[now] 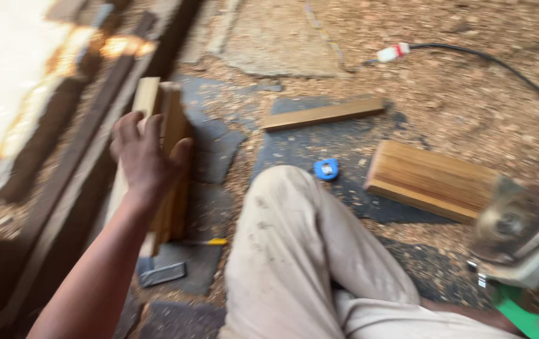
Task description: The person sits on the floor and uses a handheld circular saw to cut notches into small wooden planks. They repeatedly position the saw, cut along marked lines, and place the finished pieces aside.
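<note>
Wooden boards (168,157), stacked on edge and leaning at the left of the scene, are gripped by the left hand (146,154), fingers curled over the top and thumb pressed to the near face, seemingly to keep the stack from tipping. The right hand, at the far right edge, is barely visible; it appears to hold a green power tool (523,251) with a round disc, though blur makes the grasp impossible to confirm. A bent knee in pale, dusty trousers (294,251) fills the near middle. Beyond it lie a blue tape measure (326,169), a wide plank (429,179), a thin strip (323,114), and a black cable with a white plug (392,52) on the sawdust-covered floor (458,94). A hammer (166,271) rests near the boards.
</note>
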